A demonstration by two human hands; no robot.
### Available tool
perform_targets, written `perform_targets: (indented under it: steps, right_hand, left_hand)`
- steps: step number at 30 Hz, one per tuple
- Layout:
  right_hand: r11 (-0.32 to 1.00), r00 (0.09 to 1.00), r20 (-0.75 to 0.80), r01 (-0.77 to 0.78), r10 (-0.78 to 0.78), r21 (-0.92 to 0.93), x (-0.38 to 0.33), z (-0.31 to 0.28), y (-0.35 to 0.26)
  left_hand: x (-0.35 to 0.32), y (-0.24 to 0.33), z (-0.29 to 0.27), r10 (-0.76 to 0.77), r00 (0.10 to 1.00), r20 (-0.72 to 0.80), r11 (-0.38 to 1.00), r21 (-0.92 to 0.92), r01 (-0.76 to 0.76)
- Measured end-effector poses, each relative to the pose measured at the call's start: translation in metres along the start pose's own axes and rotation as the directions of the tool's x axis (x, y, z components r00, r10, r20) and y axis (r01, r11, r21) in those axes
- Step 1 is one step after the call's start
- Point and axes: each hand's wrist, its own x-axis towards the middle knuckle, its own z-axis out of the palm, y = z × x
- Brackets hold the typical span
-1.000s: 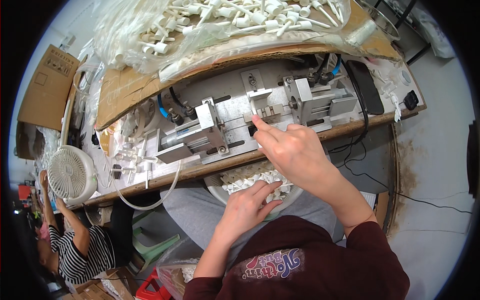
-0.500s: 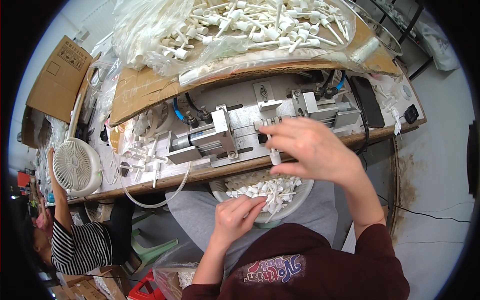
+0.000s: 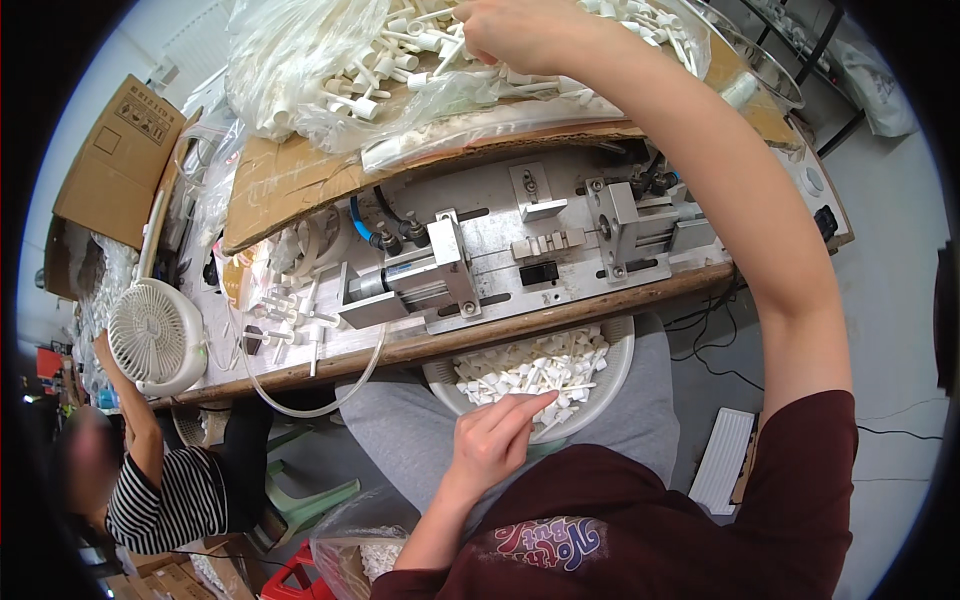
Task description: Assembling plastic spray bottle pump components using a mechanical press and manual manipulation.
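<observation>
White stemmed caps (image 3: 428, 42) piled around right hand (image 3: 515, 35)

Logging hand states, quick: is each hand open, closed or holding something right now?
Left hand: loosely curled at the basket; whether it holds anything cannot be told.
Right hand: at the heap of white capped stems; its grip cannot be told.

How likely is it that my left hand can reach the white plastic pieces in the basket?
Likely yes: your left hand is at the near side of the open basket, and nothing seems to block the white plastic pieces.
</observation>
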Motion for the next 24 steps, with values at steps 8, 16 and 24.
perform_targets:
  steps: [8,16,24]
  right_hand:
    - [0.958,0.995,0.013,-0.104,0.104,0.269,-0.007,-0.010,0.000]
    - [0.374,0.708,-0.043,-0.319,0.705,0.871,-0.051,-0.055,0.004]
    - [0.101,0.360,-0.144,0.134,0.922,0.986,-0.240,-0.082,0.002]
  left_hand:
    - [-0.003,-0.002,0.000,0.019,0.999,-0.045,1.000,0.003,-0.019]
    - [0.001,0.000,0.005,0.033,0.998,-0.052,0.999,-0.039,-0.035]
    - [-0.007,-0.005,0.009,0.013,1.000,-0.024,0.999,-0.035,-0.014]
